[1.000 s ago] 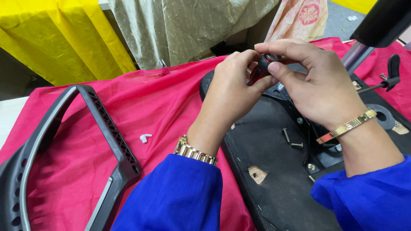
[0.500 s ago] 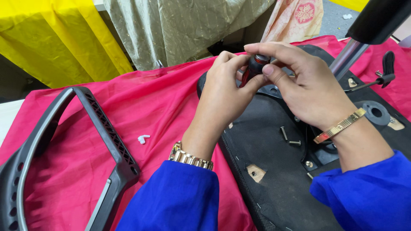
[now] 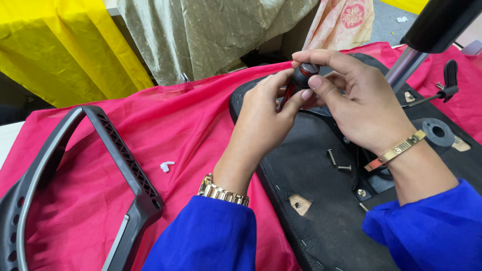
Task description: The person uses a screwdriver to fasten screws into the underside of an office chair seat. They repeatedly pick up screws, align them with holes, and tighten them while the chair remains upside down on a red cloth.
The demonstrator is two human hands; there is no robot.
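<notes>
Both hands meet over the upturned black chair seat [image 3: 321, 200]. My left hand [image 3: 261, 120] and my right hand [image 3: 356, 103] together grip a screwdriver [image 3: 301, 78] with a black and red handle, its rounded top showing between my fingertips. The shaft is hidden behind my fingers. Two loose black screws [image 3: 337, 161] lie on the seat's underside just below my right wrist. A metal mounting plate [image 3: 374, 183] is partly covered by my right forearm.
A grey plastic chair armrest frame [image 3: 118, 165] lies on the red cloth [image 3: 175, 130] at left. A small white plastic piece [image 3: 166, 165] sits between them. The chrome gas-lift column [image 3: 406, 62] and black lever [image 3: 447, 85] rise at the right. Yellow and beige fabric hangs behind.
My hands have stayed joined on the screwdriver, turning it slightly; the handle's top now shows more clearly between my fingers. Nothing else has moved.
</notes>
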